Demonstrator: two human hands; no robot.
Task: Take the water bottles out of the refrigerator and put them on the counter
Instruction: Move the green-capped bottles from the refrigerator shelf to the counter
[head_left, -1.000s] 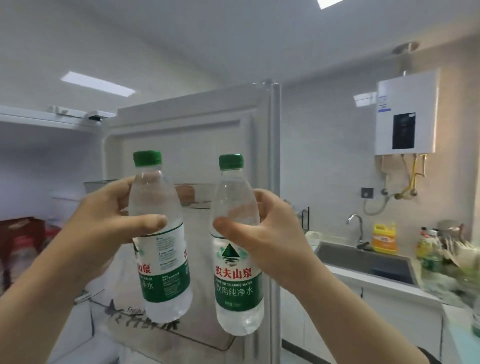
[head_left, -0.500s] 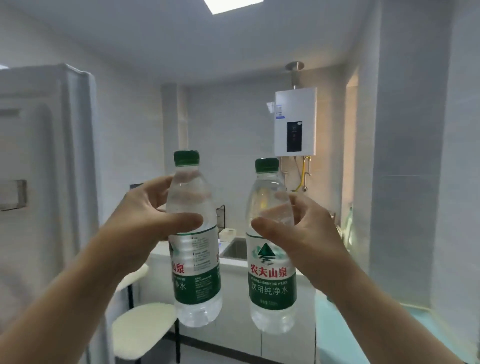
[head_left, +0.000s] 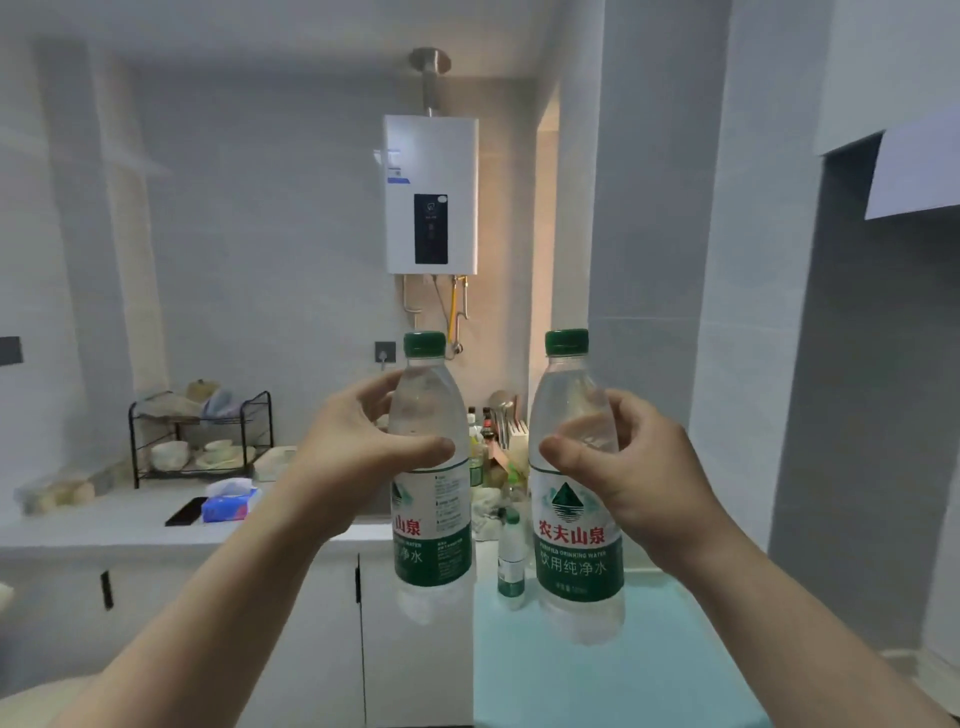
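Observation:
Two clear water bottles with green caps and green labels are held upright in the air. My left hand (head_left: 358, 457) grips the left bottle (head_left: 431, 519) around its shoulder. My right hand (head_left: 634, 478) grips the right bottle (head_left: 576, 530) the same way. Both hang above the near end of the pale turquoise counter (head_left: 597, 670). A third, same-labelled bottle (head_left: 511, 566) stands on that counter, seen between the two held ones. The refrigerator is out of view.
A white counter (head_left: 119, 525) runs along the left with a black dish rack (head_left: 200, 439), a tissue pack (head_left: 228, 504) and a dark phone (head_left: 186, 512). Condiment bottles and a knife block (head_left: 498, 441) crowd the corner. A water heater (head_left: 430, 195) hangs on the wall.
The view has swung right, away from the refrigerator door, toward the counter corner. Both hands keep the same hold on their bottles; the turquoise counter and a standing bottle have come into view.

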